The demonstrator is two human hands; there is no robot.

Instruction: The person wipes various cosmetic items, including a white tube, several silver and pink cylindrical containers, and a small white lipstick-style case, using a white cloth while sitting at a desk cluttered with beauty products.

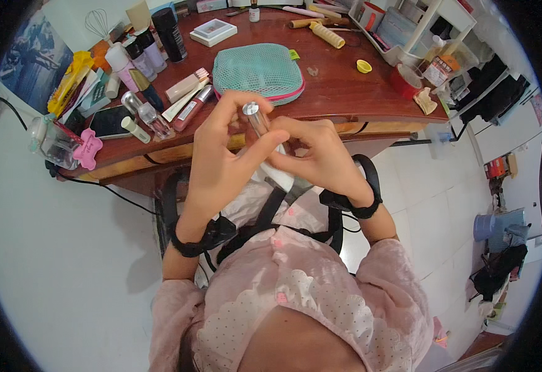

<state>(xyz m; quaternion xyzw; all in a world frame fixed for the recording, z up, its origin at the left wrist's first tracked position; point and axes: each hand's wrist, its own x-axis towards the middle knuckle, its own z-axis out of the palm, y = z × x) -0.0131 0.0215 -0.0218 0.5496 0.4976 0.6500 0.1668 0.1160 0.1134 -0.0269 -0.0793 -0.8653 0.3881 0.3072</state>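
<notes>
My left hand is closed around a slim silver cosmetic tube, its shiny round end pointing up and away from me. Close against it, my right hand has its thumb and fingers pinched together at the tube's lower part. Something white, perhaps a tissue, hangs below the fingers; which hand grips it is hidden. Both hands are raised above my lap, just in front of the desk edge. Beyond them on the desk lies a turquoise mesh pouch with a pink zipper.
The red-brown desk carries bottles, lip-gloss tubes and a phone on the left. A white box sits behind the pouch. At right are a yellow cap, a red tape roll and a white rack.
</notes>
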